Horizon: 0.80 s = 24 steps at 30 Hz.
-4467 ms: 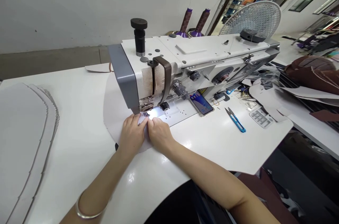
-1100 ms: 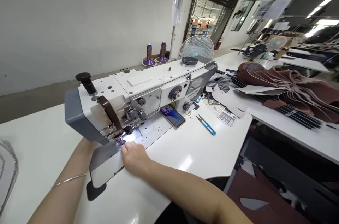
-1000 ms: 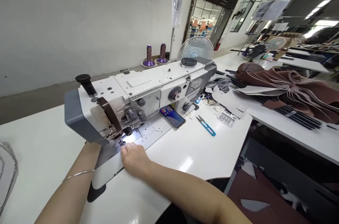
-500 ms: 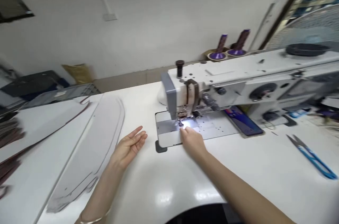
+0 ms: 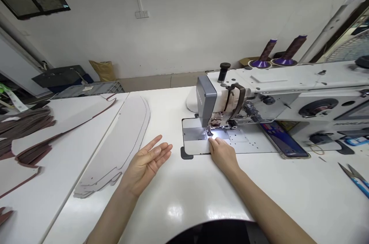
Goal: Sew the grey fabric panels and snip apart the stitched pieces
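Observation:
My left hand (image 5: pixel 148 163) hovers palm up over the white table, fingers stretched out and holding nothing. It is between the stack of grey cut pieces (image 5: pixel 115 136) with dark marked lines and the sewing machine (image 5: pixel 206 97). My right hand (image 5: pixel 224 155) is at the front of the metal needle plate (image 5: pixel 191 147), its fingertips pressed together just before the lit presser foot (image 5: pixel 209 132). Whatever the fingertips pinch, if anything, is too small to make out.
Brown-edged pieces (image 5: pixel 69 124) and dark strips (image 5: pixel 31 121) lie on the left. A phone (image 5: pixel 285 140) leans under the machine arm. Blue-handled snips (image 5: pixel 357 178) are at the right edge. Two thread cones (image 5: pixel 265 53) (image 5: pixel 291 51) stand behind the machine.
The view has swung left, so the machine and table things sit further right in the picture. My left hand stays open; my right hand remains by the presser foot.

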{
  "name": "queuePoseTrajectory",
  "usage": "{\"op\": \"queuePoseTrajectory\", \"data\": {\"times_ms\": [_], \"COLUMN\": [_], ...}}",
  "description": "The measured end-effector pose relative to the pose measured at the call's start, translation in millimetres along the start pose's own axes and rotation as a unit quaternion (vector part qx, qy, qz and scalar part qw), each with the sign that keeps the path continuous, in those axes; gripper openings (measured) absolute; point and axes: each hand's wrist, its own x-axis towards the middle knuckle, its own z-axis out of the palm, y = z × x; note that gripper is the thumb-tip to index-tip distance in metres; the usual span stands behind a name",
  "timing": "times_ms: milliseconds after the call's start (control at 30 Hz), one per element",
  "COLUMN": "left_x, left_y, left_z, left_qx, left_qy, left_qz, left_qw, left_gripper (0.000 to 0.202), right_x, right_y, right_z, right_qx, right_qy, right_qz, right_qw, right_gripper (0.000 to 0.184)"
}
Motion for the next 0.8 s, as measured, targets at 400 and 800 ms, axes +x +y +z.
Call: {"op": "queuePoseTrajectory", "data": {"times_ms": [400, 800], "left_x": [-3.4, -6.8], "left_y": [-2.8, -5.0], "left_z": [5.0, 6.8], "left_qx": [0.014, 0.021], "left_qy": [0.03, 0.021], "left_qz": [-0.005, -0.013], "left_qw": [0.999, 0.999], "left_gripper": [0.044, 0.051], "right_x": [1.3, 0.5], "right_y": [-0.7, -0.3], "right_z": [-1.8, -0.4], "right_qx": [0.006, 0.002], "right_qy": [-0.001, 0.002], "right_qz": [0.002, 0.0], "right_qw": [1.0, 1.0], "right_gripper": [0.021, 0.021]}}
